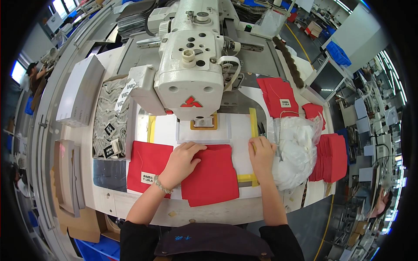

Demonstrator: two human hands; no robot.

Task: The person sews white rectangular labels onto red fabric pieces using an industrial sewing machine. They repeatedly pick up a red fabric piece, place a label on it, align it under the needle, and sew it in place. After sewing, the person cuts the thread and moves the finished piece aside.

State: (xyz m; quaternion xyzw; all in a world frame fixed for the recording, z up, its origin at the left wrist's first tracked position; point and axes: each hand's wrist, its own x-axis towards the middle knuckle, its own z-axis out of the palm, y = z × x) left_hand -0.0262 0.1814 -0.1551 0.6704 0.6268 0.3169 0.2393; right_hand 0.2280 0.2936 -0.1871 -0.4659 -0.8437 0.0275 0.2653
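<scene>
Both hands lay spread: left hand (183, 160) flattening red cloth (211, 174) near the desk's (143, 204) front edge, right hand (261, 154) pressing white panel (241, 148); aligning looked underway.

white sewing machine (189, 65), clear plastic bag (296, 148), red fabric stack (331, 157), grey cardboard sheets (80, 91)

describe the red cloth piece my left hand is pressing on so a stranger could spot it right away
Start at the big white sewing machine; just below its head, the left hand rests on a red fabric piece. Unlike the red piece with a label beside it, its face is plain.
</scene>
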